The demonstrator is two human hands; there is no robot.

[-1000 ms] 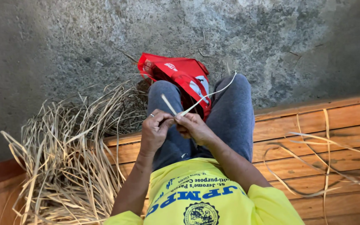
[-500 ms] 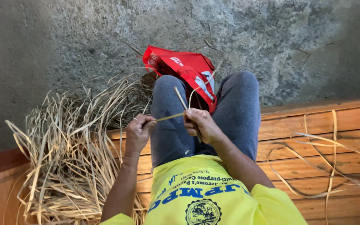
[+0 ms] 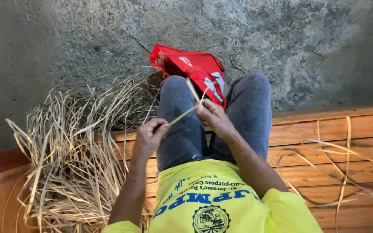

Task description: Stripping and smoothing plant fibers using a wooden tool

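I sit on a wooden bench [image 3: 320, 129] with my knees in grey trousers over a concrete floor. My left hand [image 3: 150, 137] pinches one end of a thin pale straw strip [image 3: 182, 115]. My right hand [image 3: 213, 117] pinches the same strip further along, above my knees. The strip runs taut between the two hands, and short loose ends stick up past my right fingers. Both hands are closed on it.
A big heap of dried straw strips [image 3: 74, 146] lies to my left, over the bench edge and floor. A red plastic bag [image 3: 191, 69] sits on the floor beyond my knees. Several loose strips [image 3: 337, 159] lie on the bench at my right.
My hands started close together and have drawn apart, the left pulling down and left, the right lifting slightly. The long free end that curved to the right is no longer seen.
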